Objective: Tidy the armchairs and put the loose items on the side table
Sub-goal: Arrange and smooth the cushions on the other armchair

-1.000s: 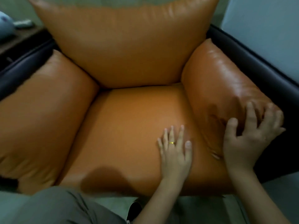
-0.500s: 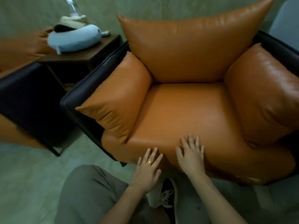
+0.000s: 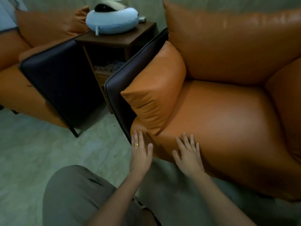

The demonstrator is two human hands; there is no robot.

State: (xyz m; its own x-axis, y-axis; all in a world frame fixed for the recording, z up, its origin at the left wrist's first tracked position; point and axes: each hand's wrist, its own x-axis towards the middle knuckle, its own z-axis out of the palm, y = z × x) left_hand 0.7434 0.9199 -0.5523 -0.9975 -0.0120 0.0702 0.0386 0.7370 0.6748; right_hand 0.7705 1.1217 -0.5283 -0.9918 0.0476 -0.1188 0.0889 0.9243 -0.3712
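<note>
1. Armchair [image 3: 219, 119], orange leather in a dark shell: seat, back cushion [image 3: 228, 43] and arm cushion [image 3: 154, 88] all in place, nothing loose lying on them.
2. My right hand [image 3: 189, 154]: flat on the armchair's front edge, fingers spread and straight; the grip is slack and holds nothing.
3. My left hand [image 3: 140, 152], with a ring [image 3: 136, 144]: at the armchair's front corner below the arm cushion, fingers straight, tips at the leather; the grip is slack and holds nothing.
4. Table [image 3: 117, 38], dark wood: just beside the armchair's dark side panel, toward the back.
5. Neck pillow [image 3: 112, 20], pale blue: on the table beside the armchair, with a cream cloth item [image 3: 114, 2] and something black piled in its hollow. A small grey object [image 3: 142, 18] lies at the pillow's edge nearest the armchair; too blurred to name.
6. Second armchair [image 3: 53, 75], same make: beyond the table from the armchair.
7. My trouser leg [image 3: 73, 193], grey: in front of the armchair, over a pale floor [image 3: 48, 152].
</note>
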